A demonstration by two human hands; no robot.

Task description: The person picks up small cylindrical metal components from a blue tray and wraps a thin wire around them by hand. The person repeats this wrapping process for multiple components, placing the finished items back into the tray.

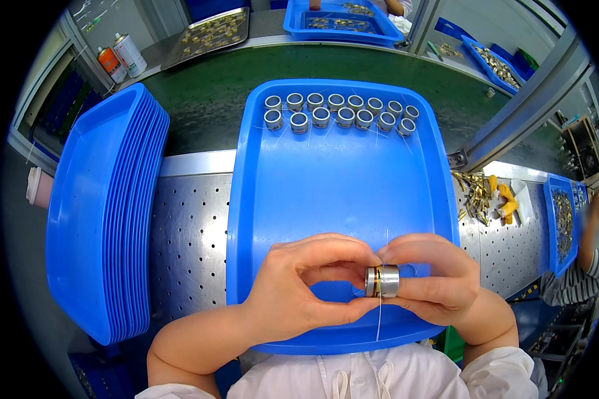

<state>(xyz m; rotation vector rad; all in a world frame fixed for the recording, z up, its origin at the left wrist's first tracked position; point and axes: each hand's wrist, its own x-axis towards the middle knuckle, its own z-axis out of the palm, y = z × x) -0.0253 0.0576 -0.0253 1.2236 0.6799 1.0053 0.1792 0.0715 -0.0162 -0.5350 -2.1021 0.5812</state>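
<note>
Both my hands meet over the near end of a blue tray (339, 179). Together they pinch a small silver metal ring (382, 281) with a brass-coloured band around it. My left hand (299, 286) grips its left side with thumb and forefinger. My right hand (432, 276) holds its right side. A thin white thread (380, 319) runs vertically past the ring, above and below it. At the tray's far end, several similar silver rings (339, 112) stand in two rows, with threads trailing from them.
A stack of blue trays (103, 213) leans at the left on the perforated metal bench (186, 233). Brass parts and yellow pieces (482, 196) lie at the right. Spray cans (121, 56) and more trays of parts stand behind. Another person (589, 259) works at far right.
</note>
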